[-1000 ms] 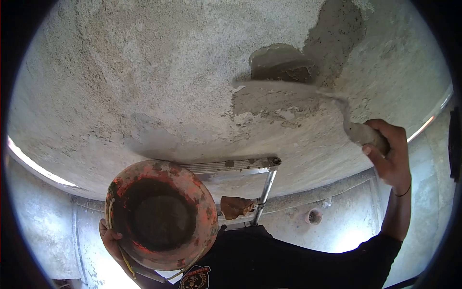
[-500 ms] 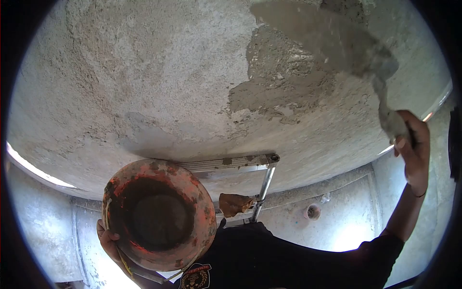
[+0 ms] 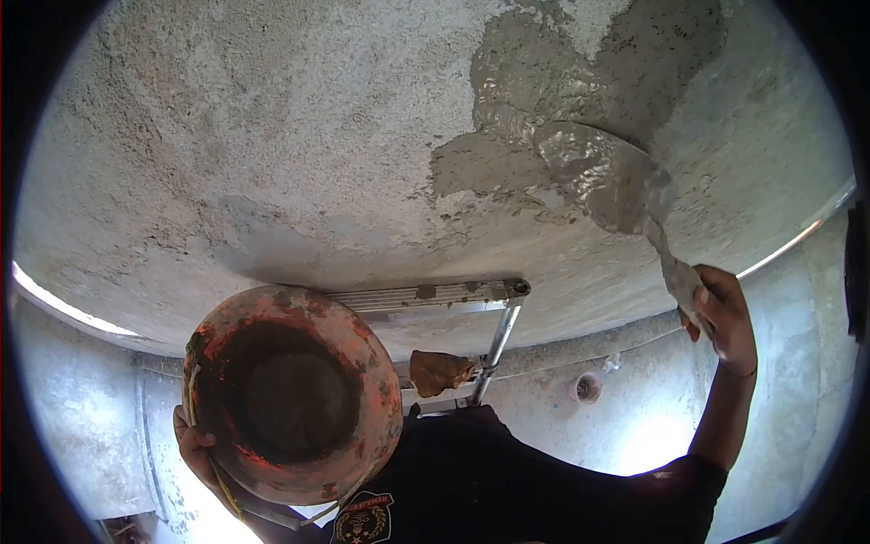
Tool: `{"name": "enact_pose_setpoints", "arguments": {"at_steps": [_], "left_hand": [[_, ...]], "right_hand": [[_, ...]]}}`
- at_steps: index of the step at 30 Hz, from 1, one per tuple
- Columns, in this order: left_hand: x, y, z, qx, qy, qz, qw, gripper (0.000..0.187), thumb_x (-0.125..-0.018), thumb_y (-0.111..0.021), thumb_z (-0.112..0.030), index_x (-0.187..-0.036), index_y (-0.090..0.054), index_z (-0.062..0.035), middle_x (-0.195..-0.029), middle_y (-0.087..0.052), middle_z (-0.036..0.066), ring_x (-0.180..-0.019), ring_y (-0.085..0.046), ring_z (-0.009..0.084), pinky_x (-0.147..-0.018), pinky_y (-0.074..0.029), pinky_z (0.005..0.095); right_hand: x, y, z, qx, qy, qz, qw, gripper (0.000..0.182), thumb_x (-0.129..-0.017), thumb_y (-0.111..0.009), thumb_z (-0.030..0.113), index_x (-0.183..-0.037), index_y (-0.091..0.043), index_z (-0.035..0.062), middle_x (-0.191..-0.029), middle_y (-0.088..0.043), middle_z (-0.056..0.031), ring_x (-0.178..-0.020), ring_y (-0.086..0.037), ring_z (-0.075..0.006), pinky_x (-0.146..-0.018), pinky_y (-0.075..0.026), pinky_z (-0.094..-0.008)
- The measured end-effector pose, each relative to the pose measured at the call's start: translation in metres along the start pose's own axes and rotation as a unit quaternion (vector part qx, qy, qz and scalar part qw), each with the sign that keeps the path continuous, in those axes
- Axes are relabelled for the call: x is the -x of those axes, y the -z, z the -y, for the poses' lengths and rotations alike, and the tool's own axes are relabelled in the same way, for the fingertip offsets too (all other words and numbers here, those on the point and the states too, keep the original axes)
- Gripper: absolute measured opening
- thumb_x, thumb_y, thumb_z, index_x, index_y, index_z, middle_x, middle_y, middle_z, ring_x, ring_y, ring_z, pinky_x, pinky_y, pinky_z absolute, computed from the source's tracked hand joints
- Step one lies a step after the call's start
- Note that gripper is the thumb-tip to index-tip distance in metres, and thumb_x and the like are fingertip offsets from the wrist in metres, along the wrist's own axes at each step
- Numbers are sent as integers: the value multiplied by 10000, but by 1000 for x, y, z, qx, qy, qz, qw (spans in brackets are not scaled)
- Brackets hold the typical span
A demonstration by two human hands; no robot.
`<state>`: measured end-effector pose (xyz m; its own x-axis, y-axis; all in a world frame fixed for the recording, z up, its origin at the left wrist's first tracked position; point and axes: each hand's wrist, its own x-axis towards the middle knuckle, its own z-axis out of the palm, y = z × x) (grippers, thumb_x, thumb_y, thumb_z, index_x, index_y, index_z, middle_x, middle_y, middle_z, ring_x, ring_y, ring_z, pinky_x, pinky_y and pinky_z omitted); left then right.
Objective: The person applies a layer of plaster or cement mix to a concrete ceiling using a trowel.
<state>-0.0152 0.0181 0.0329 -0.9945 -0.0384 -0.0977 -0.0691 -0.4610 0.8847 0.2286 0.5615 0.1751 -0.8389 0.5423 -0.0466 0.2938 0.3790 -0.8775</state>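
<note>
I look up at a rough concrete ceiling [image 3: 272, 136] with a patch of wet grey plaster [image 3: 553, 82] at the upper right. My right hand [image 3: 725, 317] grips the handle of a mortar-coated trowel [image 3: 607, 181], whose blade lies against the lower edge of the wet patch. My left hand [image 3: 195, 449] holds a red-orange pan [image 3: 290, 394] by its lower left rim. The pan's dark, mortar-stained inside faces the camera.
An aluminium ladder [image 3: 471, 308] rises behind the pan, its top just under the ceiling, with a brown rag [image 3: 439, 370] hung on it. Grey walls run round below, with a round pipe hole [image 3: 587, 388]. Bright openings glow at the lower left and right.
The trowel swept up to the top right over the wet patch, then came back down to its lower edge. The plaster patch has spread. The pan shifted slightly left and down.
</note>
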Motion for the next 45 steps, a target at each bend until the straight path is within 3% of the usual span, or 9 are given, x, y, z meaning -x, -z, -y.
{"name": "enact_pose_setpoints", "arguments": {"at_steps": [6,10,13,17,28,30,36,42,45], "left_hand": [[1,-3,1,-8,-11,-3,1000,249,-531,-385,12,-772,-400,-49,-837,-588,122,-748,-544,218,-792,-504,293],[0,0,0,4,-4,23,1000,240,-533,-389,12,-765,-401,-49,-830,-583,120,-738,-537,217,-787,-503,292],[-2,-7,0,8,-2,6,1000,239,-528,-394,5,-760,-399,-52,-819,-577,116,-727,-531,218,-787,-501,297],[-5,5,2,-9,-9,-7,1000,255,-520,-397,0,-771,-407,-48,-827,-585,125,-730,-536,222,-790,-501,299],[-7,9,8,-1,-19,5,1000,238,-516,-401,7,-744,-394,-60,-810,-579,108,-703,-510,199,-741,-470,260],[-7,11,5,-4,-14,9,1000,238,-516,-399,10,-745,-395,-57,-804,-575,106,-704,-512,198,-733,-470,258],[-6,4,4,-7,-13,-16,1000,235,-524,-396,12,-749,-396,-56,-816,-573,107,-707,-513,202,-740,-474,268],[-7,6,5,11,-13,10,1000,238,-532,-399,12,-761,-401,-52,-836,-575,111,-727,-519,203,-754,-474,272],[-5,2,2,-10,-4,-5,1000,236,-534,-400,12,-760,-397,-55,-843,-574,108,-730,-515,199,-753,-471,272]], "right_hand": [[38,-1,-9,-20,-32,-13,999,596,-812,-680,533,-935,-640,-49,-631,-571,-51,-512,-529,-109,-439,-395,-240],[42,-13,-10,132,66,-119,982,535,-772,-747,422,-980,-642,-60,-635,-564,-49,-536,-491,-101,-493,-374,-262],[26,-22,1,112,143,-53,982,477,-809,-704,371,-976,-628,-69,-631,-549,-40,-558,-493,-100,-500,-376,-265],[0,-29,0,-39,73,7,997,457,-874,-642,407,-984,-618,-36,-672,-570,-38,-567,-534,-99,-472,-415,-248],[-7,-116,-125,-293,100,89,947,662,-881,-594,588,-1065,-535,-46,-652,-583,-87,-446,-517,-126,-415,-433,-242],[-1,-129,-109,-230,122,77,962,522,-903,-606,494,-1020,-531,-10,-664,-563,-58,-541,-532,-116,-479,-428,-262],[-19,-175,-73,-280,225,-30,933,484,-926,-582,420,-1077,-530,-37,-654,-540,-47,-542,-508,-107,-501,-415,-254],[-53,-218,-76,-363,214,81,903,435,-951,-568,359,-1145,-529,-28,-672,-554,-44,-550,-530,-106,-483,-421,-258],[-52,-244,-73,-224,201,143,943,516,-954,-532,487,-1037,-530,-23,-705,-559,-54,-547,-535,-101,-490,-445,-252]]}}
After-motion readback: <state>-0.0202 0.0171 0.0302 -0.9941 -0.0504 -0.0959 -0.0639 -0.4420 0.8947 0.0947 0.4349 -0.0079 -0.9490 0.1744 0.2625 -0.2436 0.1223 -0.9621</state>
